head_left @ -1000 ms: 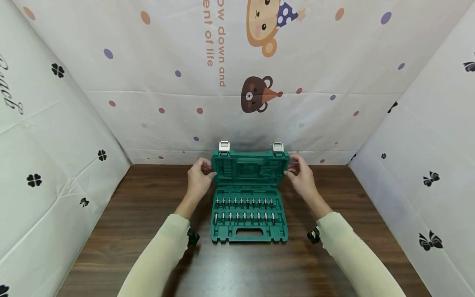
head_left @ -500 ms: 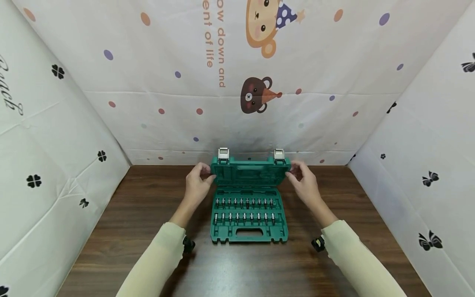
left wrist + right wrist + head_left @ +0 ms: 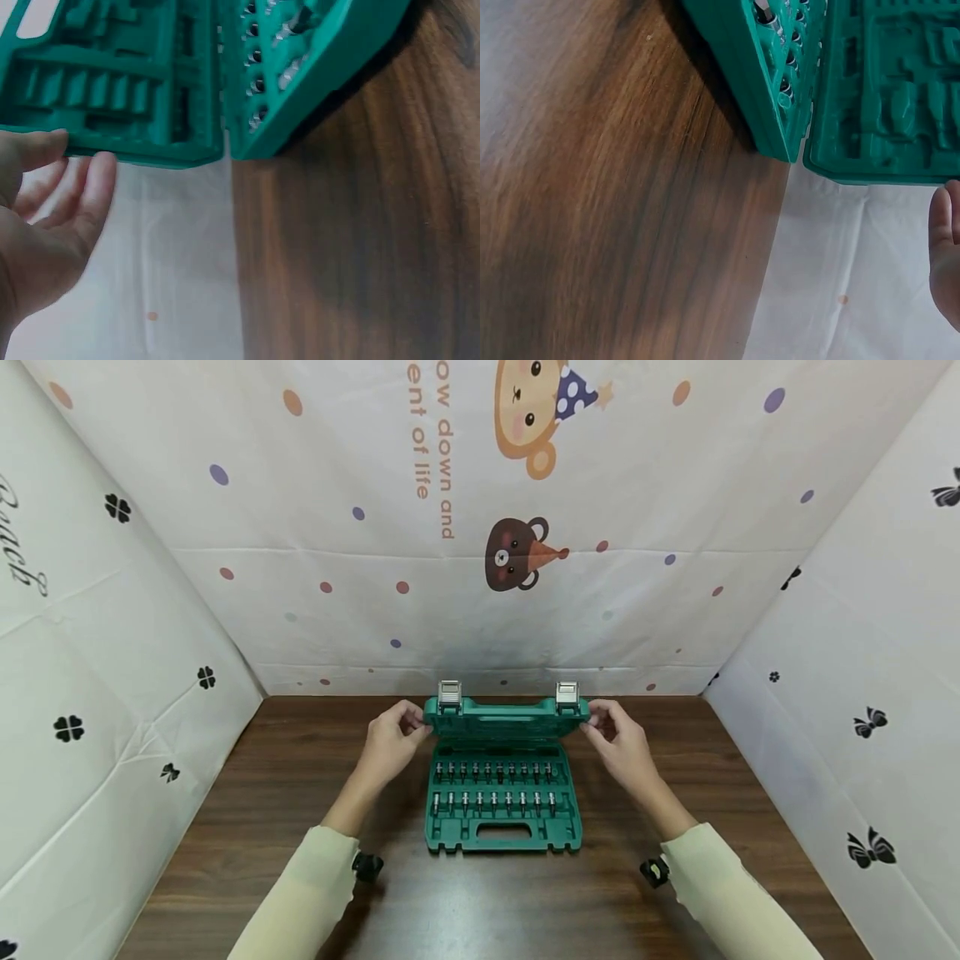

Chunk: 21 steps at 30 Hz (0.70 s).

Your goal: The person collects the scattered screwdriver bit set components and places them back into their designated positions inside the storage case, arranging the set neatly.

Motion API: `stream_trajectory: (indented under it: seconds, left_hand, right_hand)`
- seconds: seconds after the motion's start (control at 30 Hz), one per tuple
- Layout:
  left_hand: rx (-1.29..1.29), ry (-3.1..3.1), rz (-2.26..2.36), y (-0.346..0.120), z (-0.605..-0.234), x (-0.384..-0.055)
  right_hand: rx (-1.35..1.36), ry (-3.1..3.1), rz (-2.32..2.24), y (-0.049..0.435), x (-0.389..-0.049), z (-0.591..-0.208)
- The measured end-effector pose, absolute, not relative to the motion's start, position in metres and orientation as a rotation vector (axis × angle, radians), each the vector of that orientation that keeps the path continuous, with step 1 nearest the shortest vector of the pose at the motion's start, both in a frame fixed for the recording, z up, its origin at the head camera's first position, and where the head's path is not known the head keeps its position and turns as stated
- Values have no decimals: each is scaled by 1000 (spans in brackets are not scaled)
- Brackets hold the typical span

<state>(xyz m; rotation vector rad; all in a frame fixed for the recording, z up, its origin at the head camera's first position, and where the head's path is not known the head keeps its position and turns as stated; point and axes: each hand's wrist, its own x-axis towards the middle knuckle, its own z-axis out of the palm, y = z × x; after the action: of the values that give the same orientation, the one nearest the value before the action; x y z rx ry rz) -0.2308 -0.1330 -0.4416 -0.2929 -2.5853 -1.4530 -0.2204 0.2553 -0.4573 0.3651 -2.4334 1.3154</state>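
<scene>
A green plastic socket-bit case (image 3: 457,835) lies on the table, its hinged lid (image 3: 507,723) raised and leaning forward over the back of the base. Two rows of metal bit sockets (image 3: 494,802) stand in the base. My left hand (image 3: 388,746) pinches the lid's left edge, thumb on the inner side and fingers behind, as the left wrist view shows. At the lid's right edge, my right hand (image 3: 621,748) grips with thumb and fingers; only part of that hand (image 3: 946,262) enters the right wrist view. Two metal latches (image 3: 450,694) stick up from the lid's front edge.
The case sits on a dark wood table (image 3: 300,793), near its back edge. White printed cloth (image 3: 337,627) hangs close behind the lid, and similar cloth walls stand at both sides. A dark wrist camera (image 3: 367,867) is strapped below each hand.
Both hands have brought the lid forward and down, from nearly upright to tilted over the base. Its latches sit lower in the head view. The base has stayed in place.
</scene>
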Motion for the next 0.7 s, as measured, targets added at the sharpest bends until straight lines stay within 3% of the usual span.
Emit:
stream_trajectory:
  seconds: [0.7]
  left_hand:
    - [-233, -2850, -1667, -145, -427, -208]
  right_hand:
    - [276, -2675, 1372, 266, -191, -457]
